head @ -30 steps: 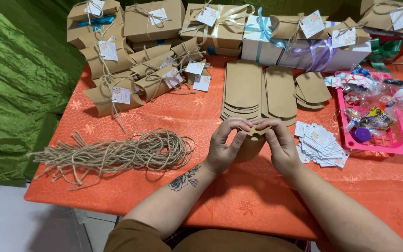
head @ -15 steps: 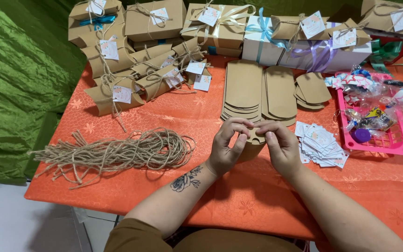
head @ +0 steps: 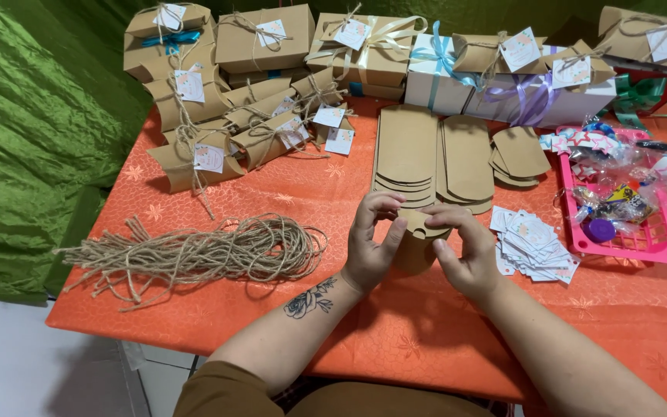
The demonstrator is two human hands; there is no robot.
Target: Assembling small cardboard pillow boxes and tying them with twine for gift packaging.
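Observation:
Both hands grip a brown kraft pillow box (head: 414, 241) at the middle of the orange table (head: 395, 332). My left hand (head: 370, 243) holds its left side, fingers curled over the top flap. My right hand (head: 463, 249) holds the right side, thumb and fingers pinching the curved end flap. Most of the box is hidden behind the hands. Just beyond them lie stacks of flat, unfolded kraft boxes (head: 407, 154). A fanned pile of small white tags (head: 533, 244) lies just right of my right hand.
A loose bundle of jute twine (head: 194, 253) lies at the left. Finished tied kraft boxes (head: 225, 131) and ribboned gift boxes (head: 503, 85) line the far edge. A pink basket (head: 627, 220) with small items sits at the right. Green cloth (head: 32, 139) hangs left.
My hands have lifted slightly and shifted on the box; the fingers now fold over its top end flap. Nothing else on the table has moved.

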